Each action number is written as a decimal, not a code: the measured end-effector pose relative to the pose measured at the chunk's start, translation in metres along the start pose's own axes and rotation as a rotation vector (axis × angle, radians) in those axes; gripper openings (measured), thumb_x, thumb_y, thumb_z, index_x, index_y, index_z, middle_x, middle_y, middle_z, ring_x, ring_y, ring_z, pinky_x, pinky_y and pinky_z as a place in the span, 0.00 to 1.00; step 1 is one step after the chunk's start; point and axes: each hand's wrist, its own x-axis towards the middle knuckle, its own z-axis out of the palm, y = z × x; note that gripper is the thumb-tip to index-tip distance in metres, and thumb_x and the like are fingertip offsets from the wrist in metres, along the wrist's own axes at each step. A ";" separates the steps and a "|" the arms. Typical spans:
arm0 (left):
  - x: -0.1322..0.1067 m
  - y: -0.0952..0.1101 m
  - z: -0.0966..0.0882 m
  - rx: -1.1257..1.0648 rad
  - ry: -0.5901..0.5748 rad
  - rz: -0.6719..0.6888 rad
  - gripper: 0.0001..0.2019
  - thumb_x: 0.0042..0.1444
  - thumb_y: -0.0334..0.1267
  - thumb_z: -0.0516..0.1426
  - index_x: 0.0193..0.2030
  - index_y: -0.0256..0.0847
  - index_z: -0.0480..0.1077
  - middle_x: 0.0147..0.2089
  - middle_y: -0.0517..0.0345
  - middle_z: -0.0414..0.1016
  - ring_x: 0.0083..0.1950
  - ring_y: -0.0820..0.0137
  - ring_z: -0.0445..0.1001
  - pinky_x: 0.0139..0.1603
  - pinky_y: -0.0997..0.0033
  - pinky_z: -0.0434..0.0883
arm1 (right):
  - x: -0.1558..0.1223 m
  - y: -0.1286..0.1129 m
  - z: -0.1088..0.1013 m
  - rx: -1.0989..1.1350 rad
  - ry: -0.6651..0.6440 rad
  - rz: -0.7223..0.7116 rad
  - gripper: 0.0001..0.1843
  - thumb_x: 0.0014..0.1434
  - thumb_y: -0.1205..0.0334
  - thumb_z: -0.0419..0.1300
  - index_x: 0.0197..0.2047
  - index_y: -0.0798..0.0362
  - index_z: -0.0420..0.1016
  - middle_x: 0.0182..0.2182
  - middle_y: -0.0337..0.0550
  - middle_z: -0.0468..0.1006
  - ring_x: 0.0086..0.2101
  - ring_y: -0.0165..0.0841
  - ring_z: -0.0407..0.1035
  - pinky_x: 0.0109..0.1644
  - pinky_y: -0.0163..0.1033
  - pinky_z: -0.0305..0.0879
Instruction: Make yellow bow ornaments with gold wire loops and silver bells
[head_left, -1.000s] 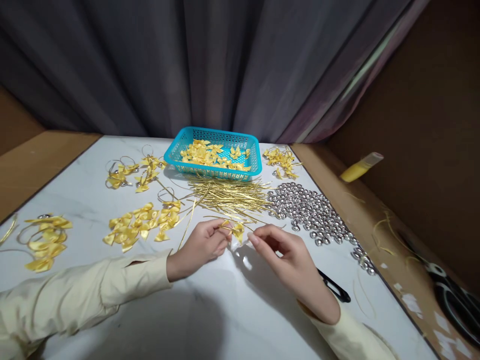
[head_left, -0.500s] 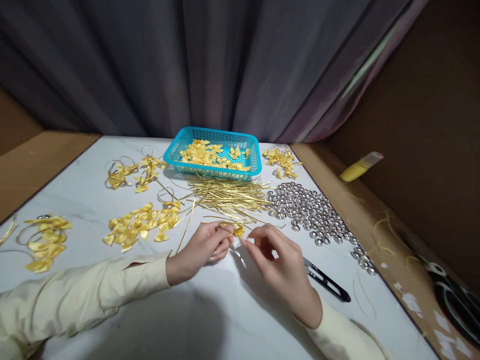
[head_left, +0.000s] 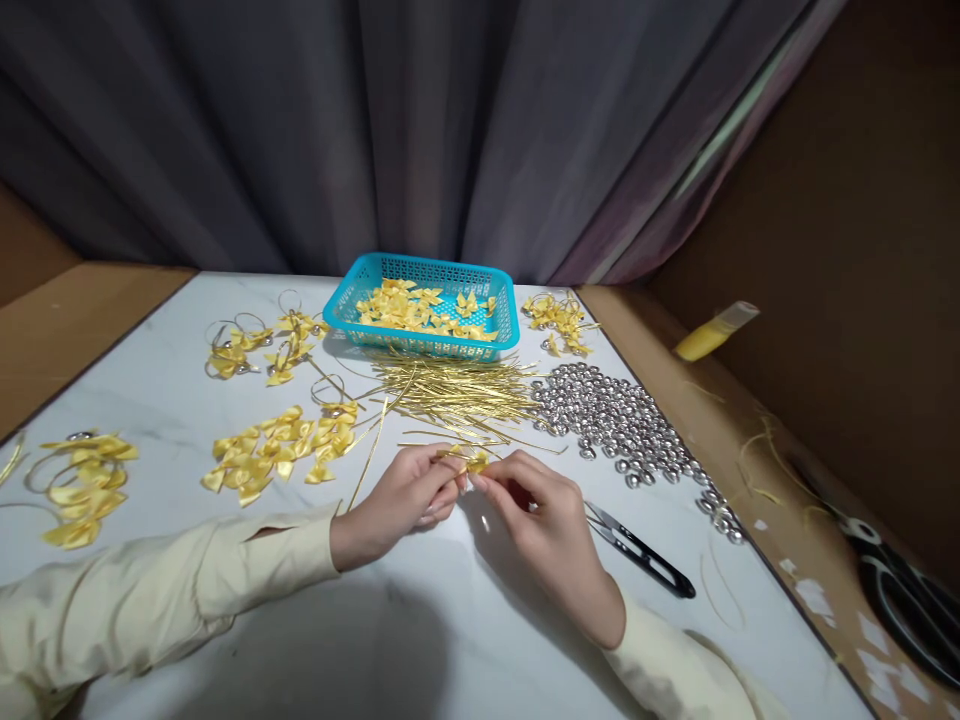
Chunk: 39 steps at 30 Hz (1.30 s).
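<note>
At the middle of the table, my left hand [head_left: 411, 492] is closed on a small yellow ribbon bow [head_left: 475, 461], with a bit of gold cord showing at its fingertips. My right hand [head_left: 546, 520] pinches at the lower edge of the same bow, thumb and forefinger together. The fingers hide most of what they grip. Just beyond both hands lies a pile of gold cords [head_left: 457, 392]. Black thread snips [head_left: 646, 556] lie to the right of my right hand, and a spread of small silver bells [head_left: 607, 415] is beyond them.
A blue basket [head_left: 337, 312] with yellow bows stands at the back. Loose bows [head_left: 251, 458] lie left of my hands. Bows with cord loops [head_left: 88, 485] are at the far left, with others [head_left: 559, 320] at back right. Large scissors [head_left: 900, 590] rest beyond the right edge.
My right hand has moved left and closed in on the bow, so its fingertips now meet those of my left hand. More of the thread snips shows.
</note>
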 end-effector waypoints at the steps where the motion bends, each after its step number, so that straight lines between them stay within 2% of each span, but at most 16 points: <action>1: 0.000 0.000 0.000 -0.001 -0.001 -0.001 0.13 0.50 0.44 0.56 0.25 0.38 0.59 0.12 0.74 0.50 0.12 0.84 0.45 0.13 0.82 0.43 | 0.000 0.000 0.000 0.008 -0.005 0.014 0.09 0.58 0.64 0.56 0.27 0.53 0.73 0.22 0.40 0.71 0.23 0.29 0.63 0.26 0.33 0.58; 6: 0.002 -0.001 -0.003 -0.008 0.003 0.036 0.12 0.51 0.43 0.55 0.25 0.38 0.60 0.12 0.74 0.51 0.12 0.84 0.46 0.13 0.82 0.44 | 0.002 -0.001 -0.001 0.061 -0.025 0.058 0.09 0.56 0.65 0.57 0.24 0.54 0.71 0.20 0.37 0.69 0.21 0.27 0.59 0.24 0.33 0.55; 15: 0.004 0.000 -0.007 -0.028 0.018 0.078 0.12 0.53 0.43 0.55 0.25 0.37 0.61 0.12 0.73 0.51 0.12 0.84 0.46 0.13 0.83 0.45 | 0.001 0.002 -0.006 0.069 -0.104 0.087 0.10 0.57 0.64 0.57 0.25 0.55 0.70 0.19 0.36 0.65 0.21 0.26 0.56 0.24 0.32 0.52; 19: 0.007 0.004 -0.010 -0.011 0.070 0.098 0.14 0.54 0.44 0.55 0.24 0.36 0.62 0.12 0.73 0.51 0.12 0.84 0.48 0.13 0.83 0.46 | 0.002 0.000 -0.013 0.068 -0.133 0.107 0.09 0.55 0.65 0.57 0.24 0.55 0.70 0.19 0.35 0.64 0.20 0.25 0.55 0.24 0.32 0.51; 23: 0.010 0.005 -0.014 0.033 0.126 0.148 0.14 0.54 0.45 0.55 0.25 0.36 0.62 0.12 0.73 0.51 0.12 0.84 0.48 0.13 0.83 0.47 | 0.008 -0.001 -0.025 0.083 -0.230 0.151 0.09 0.54 0.66 0.56 0.22 0.56 0.68 0.18 0.35 0.63 0.20 0.25 0.54 0.23 0.31 0.51; 26: 0.007 0.003 -0.013 0.072 0.110 0.192 0.15 0.53 0.46 0.56 0.25 0.37 0.60 0.14 0.73 0.52 0.14 0.84 0.48 0.14 0.83 0.48 | 0.013 -0.001 -0.033 0.123 -0.284 0.113 0.08 0.53 0.66 0.56 0.23 0.56 0.68 0.30 0.43 0.72 0.26 0.27 0.62 0.24 0.31 0.54; 28: 0.005 0.001 -0.013 0.101 0.093 0.217 0.17 0.53 0.48 0.57 0.24 0.38 0.57 0.15 0.72 0.52 0.15 0.84 0.48 0.15 0.83 0.49 | 0.015 -0.002 -0.037 0.159 -0.281 0.101 0.08 0.51 0.67 0.55 0.22 0.56 0.67 0.41 0.48 0.71 0.31 0.29 0.66 0.25 0.31 0.56; 29: 0.005 0.001 -0.013 0.118 0.089 0.229 0.18 0.53 0.49 0.56 0.24 0.38 0.57 0.15 0.72 0.52 0.15 0.84 0.48 0.16 0.82 0.49 | 0.015 -0.002 -0.039 0.179 -0.277 0.110 0.08 0.51 0.68 0.55 0.22 0.57 0.67 0.43 0.49 0.71 0.32 0.30 0.66 0.26 0.31 0.57; 31: 0.005 0.000 -0.013 0.157 0.096 0.252 0.19 0.54 0.51 0.55 0.24 0.38 0.56 0.16 0.71 0.53 0.16 0.83 0.49 0.16 0.82 0.50 | 0.016 -0.003 -0.043 0.236 -0.283 0.150 0.08 0.50 0.69 0.54 0.21 0.56 0.65 0.41 0.49 0.73 0.32 0.30 0.66 0.27 0.31 0.57; 35: 0.008 -0.001 -0.016 0.253 0.132 0.289 0.19 0.56 0.51 0.52 0.24 0.39 0.55 0.18 0.70 0.54 0.17 0.82 0.50 0.16 0.81 0.51 | 0.015 -0.006 -0.050 0.430 -0.371 0.273 0.07 0.48 0.70 0.55 0.21 0.55 0.62 0.30 0.45 0.74 0.23 0.25 0.62 0.24 0.31 0.56; 39: 0.006 -0.001 -0.020 0.555 0.164 0.415 0.18 0.60 0.46 0.49 0.23 0.38 0.56 0.18 0.68 0.54 0.18 0.80 0.52 0.18 0.80 0.53 | 0.015 -0.007 -0.058 0.527 -0.400 0.351 0.09 0.50 0.68 0.58 0.21 0.55 0.62 0.23 0.41 0.71 0.19 0.25 0.60 0.22 0.31 0.54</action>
